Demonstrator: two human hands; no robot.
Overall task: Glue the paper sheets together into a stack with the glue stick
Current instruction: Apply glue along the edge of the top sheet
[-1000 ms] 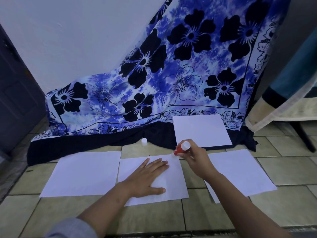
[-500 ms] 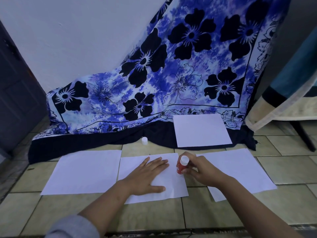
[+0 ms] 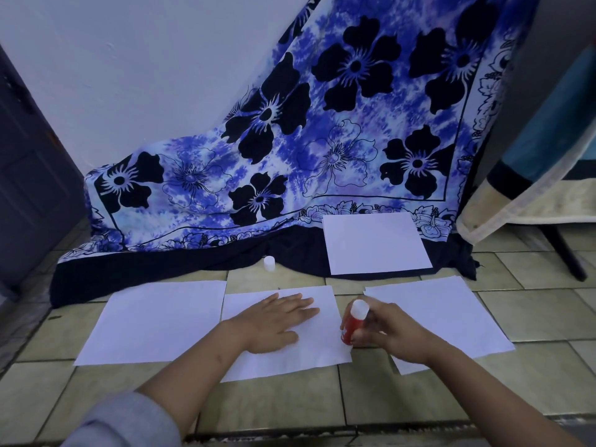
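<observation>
Several white paper sheets lie on the tiled floor. My left hand [image 3: 275, 322] presses flat on the middle sheet [image 3: 322, 356], fingers straight. My right hand [image 3: 392, 333] grips a red glue stick [image 3: 352, 324] with a white end, its lower end down at the middle sheet's right edge. A left sheet [image 3: 154, 321] and a right sheet [image 3: 467, 314] lie beside the middle one. A fourth sheet [image 3: 374, 241] rests further back on the dark cloth hem. The glue stick's white cap [image 3: 269, 263] stands apart near the cloth.
A blue flowered cloth [image 3: 322, 140] hangs down the wall and onto the floor behind the sheets. A dark door [image 3: 29, 175] is at the left. Furniture with a draped pale cloth [image 3: 529, 195] and a dark leg [image 3: 567, 256] stands at the right.
My right hand has drawn the glue stick from the middle sheet's top right corner down along its right edge, toward me. My left hand has stayed pressed on the sheet.
</observation>
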